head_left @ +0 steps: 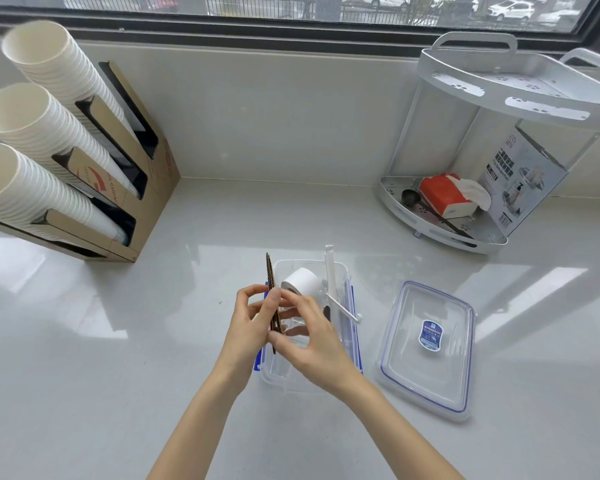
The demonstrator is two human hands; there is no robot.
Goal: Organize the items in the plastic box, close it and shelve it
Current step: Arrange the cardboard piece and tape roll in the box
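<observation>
A clear plastic box (340, 271) with blue side clasps stands open on the pale countertop (222, 220), directly in front of the person. Both hands meet above its left half. The left hand (248, 322) and the right hand (309, 336) together pinch a thin, dark brown flat strip (270, 275), held on edge so that it rises upright over the box's left rim; the fingers of each hand are closed on its lower part, left fingers from the left side, right thumb and fingertips from the right.

Inside the box, at its far end, a white roll of tape (300, 281) lies tilted on its side. Beside it, along the right wall, a white plastic stick (329, 271) leans upright and pokes above the rim, and a white cotton swab (343, 309) rests slanted across the right rim. What else lies under the hands cannot be told.

The box's lid (428, 348), clear with a blue seal and a blue label in the middle, lies flat on the countertop just to the right of the box, apart from it.

At the far right corner stands a white two-tier corner shelf (506, 109); its lower tier holds an orange tissue pack (442, 194), a dark spoon (411, 197) and a printed carton (530, 178). On the left, a cardboard dispenser (142, 188) holds three slanted stacks of white paper cups (32, 126).
</observation>
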